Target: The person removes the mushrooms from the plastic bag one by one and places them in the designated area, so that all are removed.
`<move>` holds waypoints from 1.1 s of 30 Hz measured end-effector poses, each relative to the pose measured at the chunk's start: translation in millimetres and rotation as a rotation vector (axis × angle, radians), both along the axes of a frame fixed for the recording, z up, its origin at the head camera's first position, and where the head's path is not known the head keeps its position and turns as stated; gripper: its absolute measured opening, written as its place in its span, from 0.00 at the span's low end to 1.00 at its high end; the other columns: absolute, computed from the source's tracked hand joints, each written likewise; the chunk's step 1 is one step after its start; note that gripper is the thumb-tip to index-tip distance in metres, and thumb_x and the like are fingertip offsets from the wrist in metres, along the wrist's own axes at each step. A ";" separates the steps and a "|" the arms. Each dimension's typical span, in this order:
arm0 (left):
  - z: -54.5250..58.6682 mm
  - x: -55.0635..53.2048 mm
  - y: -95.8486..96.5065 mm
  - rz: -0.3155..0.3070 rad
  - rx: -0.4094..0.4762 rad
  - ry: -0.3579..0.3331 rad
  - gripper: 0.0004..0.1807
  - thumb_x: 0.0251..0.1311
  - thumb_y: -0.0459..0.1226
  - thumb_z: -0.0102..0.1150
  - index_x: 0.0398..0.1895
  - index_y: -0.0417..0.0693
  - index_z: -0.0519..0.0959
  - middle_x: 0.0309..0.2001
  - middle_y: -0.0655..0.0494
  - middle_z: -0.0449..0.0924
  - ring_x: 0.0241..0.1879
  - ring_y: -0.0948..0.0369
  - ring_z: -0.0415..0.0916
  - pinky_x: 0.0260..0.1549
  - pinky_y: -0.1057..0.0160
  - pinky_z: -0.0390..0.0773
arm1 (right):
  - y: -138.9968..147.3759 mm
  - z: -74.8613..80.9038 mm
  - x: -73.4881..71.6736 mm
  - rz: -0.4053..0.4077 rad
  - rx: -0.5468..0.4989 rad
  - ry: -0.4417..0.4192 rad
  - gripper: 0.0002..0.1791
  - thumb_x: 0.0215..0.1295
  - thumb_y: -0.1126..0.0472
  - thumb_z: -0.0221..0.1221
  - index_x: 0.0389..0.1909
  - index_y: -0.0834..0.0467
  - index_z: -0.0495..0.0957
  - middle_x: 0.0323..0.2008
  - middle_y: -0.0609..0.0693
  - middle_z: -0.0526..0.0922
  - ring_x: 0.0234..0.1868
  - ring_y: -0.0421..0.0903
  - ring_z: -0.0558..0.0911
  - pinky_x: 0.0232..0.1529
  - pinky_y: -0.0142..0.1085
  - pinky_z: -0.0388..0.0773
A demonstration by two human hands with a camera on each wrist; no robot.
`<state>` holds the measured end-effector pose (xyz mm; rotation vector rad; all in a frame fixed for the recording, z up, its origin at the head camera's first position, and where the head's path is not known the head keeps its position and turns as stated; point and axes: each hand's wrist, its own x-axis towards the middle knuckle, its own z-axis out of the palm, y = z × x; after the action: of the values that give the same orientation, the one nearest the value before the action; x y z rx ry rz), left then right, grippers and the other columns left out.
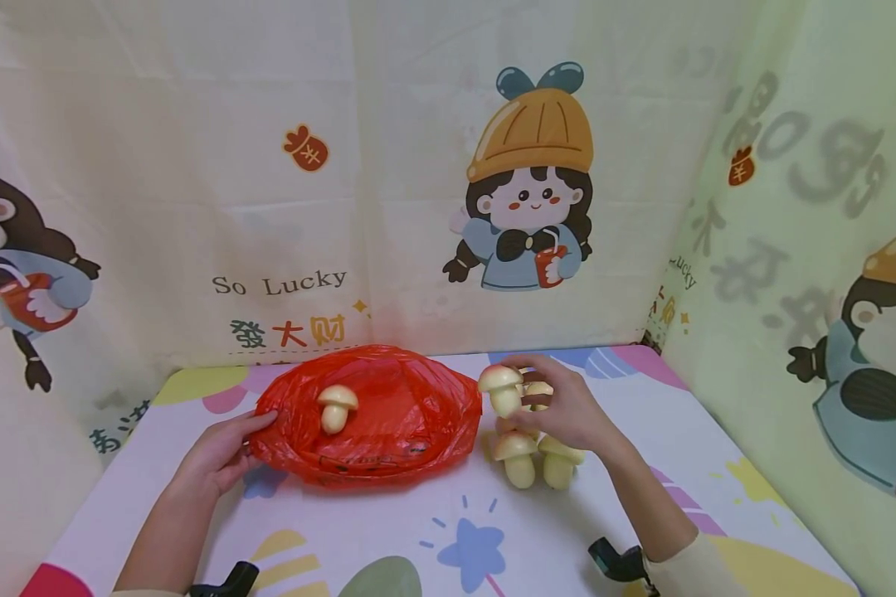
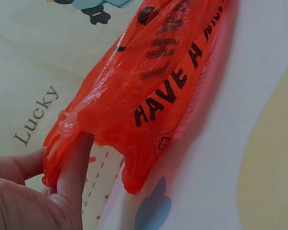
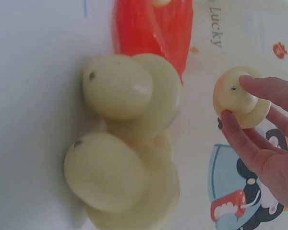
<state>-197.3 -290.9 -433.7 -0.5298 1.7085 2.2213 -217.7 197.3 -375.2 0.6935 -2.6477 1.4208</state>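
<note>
My left hand [image 1: 220, 452] pinches the left edge of a red plastic bag [image 1: 388, 460], whose mouth faces me. In the left wrist view, bag film [image 2: 129, 115] drapes between the thumb and fingers. One toy mushroom [image 1: 336, 419] with a pale cap lies inside the bag. To the right of the bag, my right hand [image 1: 563, 402] grips another toy mushroom [image 3: 240, 98] between thumb and fingertips, raised above the table. Below that hand stand more mushrooms, a front one [image 1: 518, 468] and its neighbour [image 1: 558, 471]; others behind are partly hidden by the fingers.
The patterned tabletop [image 1: 328, 522] carries the bag and the mushroom group. A printed cloth [image 1: 403, 249] hangs close behind the table's far edge, with another cloth wall [image 1: 762, 274] along the right side. Dark wrist devices [image 1: 616, 560] show at both forearms.
</note>
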 end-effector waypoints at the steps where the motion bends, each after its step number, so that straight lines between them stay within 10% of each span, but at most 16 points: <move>1: 0.0 0.2 0.0 0.000 0.002 0.001 0.48 0.72 0.47 0.64 0.86 0.51 0.47 0.40 0.69 0.84 0.43 0.66 0.87 0.52 0.61 0.87 | 2.4 -0.1 0.0 0.000 0.002 0.006 0.36 0.56 0.65 0.76 0.65 0.45 0.76 0.60 0.48 0.81 0.54 0.53 0.84 0.52 0.45 0.89; 33: 0.4 1.7 3.1 0.006 0.000 0.003 0.47 0.72 0.46 0.64 0.85 0.49 0.48 0.40 0.69 0.85 0.43 0.66 0.87 0.52 0.61 0.87 | 74.5 -18.2 -6.6 -0.150 0.069 0.035 0.38 0.53 0.66 0.78 0.65 0.49 0.75 0.62 0.56 0.79 0.59 0.59 0.83 0.49 0.46 0.89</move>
<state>-195.6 -287.8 -433.3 -0.5332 1.7107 2.2272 -224.3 271.8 -393.4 0.5070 -2.6693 1.2732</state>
